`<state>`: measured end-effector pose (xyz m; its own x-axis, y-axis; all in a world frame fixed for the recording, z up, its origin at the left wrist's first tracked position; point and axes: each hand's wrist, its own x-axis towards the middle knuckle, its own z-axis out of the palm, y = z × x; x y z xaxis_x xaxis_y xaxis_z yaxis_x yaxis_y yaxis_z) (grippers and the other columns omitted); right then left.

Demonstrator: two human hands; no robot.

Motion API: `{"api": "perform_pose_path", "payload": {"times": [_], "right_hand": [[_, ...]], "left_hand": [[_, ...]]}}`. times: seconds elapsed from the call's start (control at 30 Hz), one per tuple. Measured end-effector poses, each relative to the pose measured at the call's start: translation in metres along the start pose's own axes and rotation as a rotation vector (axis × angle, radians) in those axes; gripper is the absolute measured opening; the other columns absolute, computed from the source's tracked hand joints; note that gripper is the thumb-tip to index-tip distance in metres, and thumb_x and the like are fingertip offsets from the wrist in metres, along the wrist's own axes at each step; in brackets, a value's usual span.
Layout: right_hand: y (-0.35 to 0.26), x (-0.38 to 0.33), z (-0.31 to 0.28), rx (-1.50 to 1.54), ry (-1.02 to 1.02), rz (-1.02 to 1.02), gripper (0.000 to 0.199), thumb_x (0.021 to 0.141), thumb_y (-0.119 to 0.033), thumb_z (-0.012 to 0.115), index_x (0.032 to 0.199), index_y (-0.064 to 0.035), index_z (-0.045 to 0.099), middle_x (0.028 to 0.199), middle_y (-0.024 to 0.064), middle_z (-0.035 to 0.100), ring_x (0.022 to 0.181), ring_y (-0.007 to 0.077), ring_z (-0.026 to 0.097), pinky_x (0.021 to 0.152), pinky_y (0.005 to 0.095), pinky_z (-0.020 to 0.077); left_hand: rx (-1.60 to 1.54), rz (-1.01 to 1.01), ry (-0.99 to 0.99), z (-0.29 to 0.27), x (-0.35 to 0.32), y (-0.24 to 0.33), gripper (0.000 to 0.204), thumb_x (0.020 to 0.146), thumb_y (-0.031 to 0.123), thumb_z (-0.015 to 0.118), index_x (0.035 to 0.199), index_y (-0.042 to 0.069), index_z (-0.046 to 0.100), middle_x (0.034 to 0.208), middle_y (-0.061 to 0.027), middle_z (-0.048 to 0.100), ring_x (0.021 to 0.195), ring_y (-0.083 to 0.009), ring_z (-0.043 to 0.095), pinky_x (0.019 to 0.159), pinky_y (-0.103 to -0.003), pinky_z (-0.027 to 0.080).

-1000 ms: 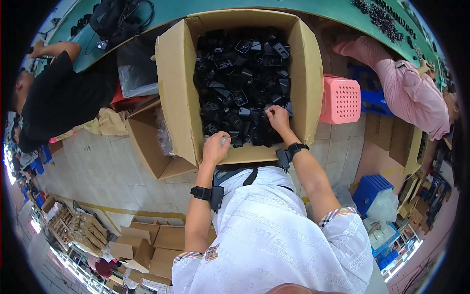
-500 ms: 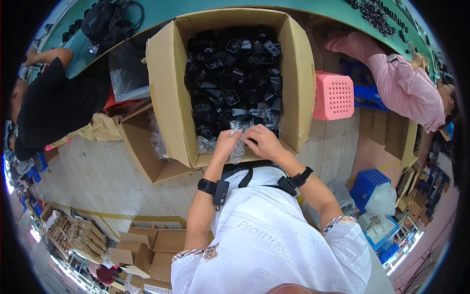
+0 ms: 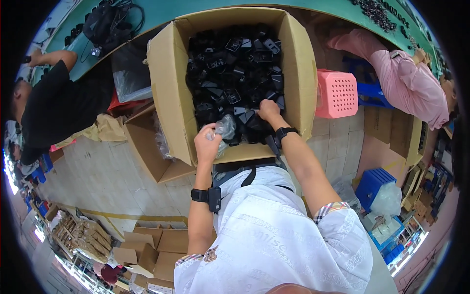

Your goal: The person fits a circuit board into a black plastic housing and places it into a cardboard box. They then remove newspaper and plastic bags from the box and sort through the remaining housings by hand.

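A large open cardboard box (image 3: 299,78) stands before me, filled with a heap of black plastic parts (image 3: 230,73) that look like small housings. At its near left corner my left hand (image 3: 207,144) pinches a crumpled clear plastic bag (image 3: 226,126), held up over the parts. My right hand (image 3: 269,110) reaches down into the heap at the near right, fingers curled against the black parts. Its fingertips are hidden, so what they hold does not show. Dark straps with small boxes are on both my wrists.
A pink perforated stool (image 3: 338,94) stands right of the box, and another cardboard box (image 3: 147,147) sits left of it. Beyond runs a green worktable (image 3: 166,14). One person in black (image 3: 63,108) is at left, another in pink (image 3: 401,78) at right.
My hands were together on the plastic bag at the box's near edge. The left has moved left with the bag; the right has let go and moved forward and right into the parts.
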<state>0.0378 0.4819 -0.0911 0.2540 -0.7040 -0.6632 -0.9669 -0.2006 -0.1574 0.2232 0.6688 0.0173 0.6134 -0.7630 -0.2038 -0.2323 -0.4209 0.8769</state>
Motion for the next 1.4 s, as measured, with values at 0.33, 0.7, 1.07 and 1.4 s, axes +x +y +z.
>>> {"api": "perform_pose_path", "payload": {"times": [0.33, 0.7, 1.07, 1.4], "right_hand": [[0.022, -0.041, -0.038, 0.504, 0.25, -0.189, 0.016, 0.072, -0.02, 0.076, 0.071, -0.0042, 0.072, 0.072, 0.0153, 0.068, 0.07, 0.0289, 0.067, 0.068, 0.0364, 0.0537], [-0.043, -0.134, -0.056, 1.013, -0.14, -0.473, 0.016, 0.081, -0.015, 0.07, 0.087, -0.0001, 0.07, 0.075, 0.0104, 0.069, 0.066, 0.0144, 0.064, 0.065, 0.0278, 0.0513], [0.025, -0.041, -0.007, -0.147, -0.058, -0.012, 0.045, 0.083, -0.01, 0.056, 0.126, 0.0036, 0.051, 0.096, 0.0246, 0.068, 0.089, 0.0385, 0.067, 0.08, 0.0464, 0.0542], [0.031, -0.011, 0.007, -0.157, 0.176, -0.004, 0.025, 0.086, -0.016, 0.055, 0.106, -0.0019, 0.06, 0.091, 0.0237, 0.068, 0.084, 0.0396, 0.068, 0.074, 0.0469, 0.0552]], "left_hand": [[-0.294, -0.205, -0.084, -0.005, -0.005, -0.002, 0.016, 0.072, -0.005, 0.049, 0.086, -0.001, 0.055, 0.084, -0.0069, 0.063, 0.077, -0.0142, 0.058, 0.074, -0.027, 0.046], [-0.109, 0.093, -0.515, 0.029, 0.0, 0.023, 0.041, 0.072, 0.011, 0.06, 0.113, 0.003, 0.062, 0.087, -0.0139, 0.065, 0.076, -0.0233, 0.062, 0.072, -0.034, 0.049], [0.805, 0.027, -0.118, -0.026, -0.008, 0.033, 0.038, 0.082, 0.034, 0.065, 0.086, -0.004, 0.064, 0.09, -0.0205, 0.063, 0.085, -0.0366, 0.064, 0.074, -0.044, 0.052], [0.968, -0.052, -0.636, -0.007, 0.0, -0.056, 0.022, 0.076, 0.015, 0.062, 0.093, 0.002, 0.061, 0.086, -0.0247, 0.067, 0.078, -0.0392, 0.066, 0.072, -0.048, 0.055]]}}
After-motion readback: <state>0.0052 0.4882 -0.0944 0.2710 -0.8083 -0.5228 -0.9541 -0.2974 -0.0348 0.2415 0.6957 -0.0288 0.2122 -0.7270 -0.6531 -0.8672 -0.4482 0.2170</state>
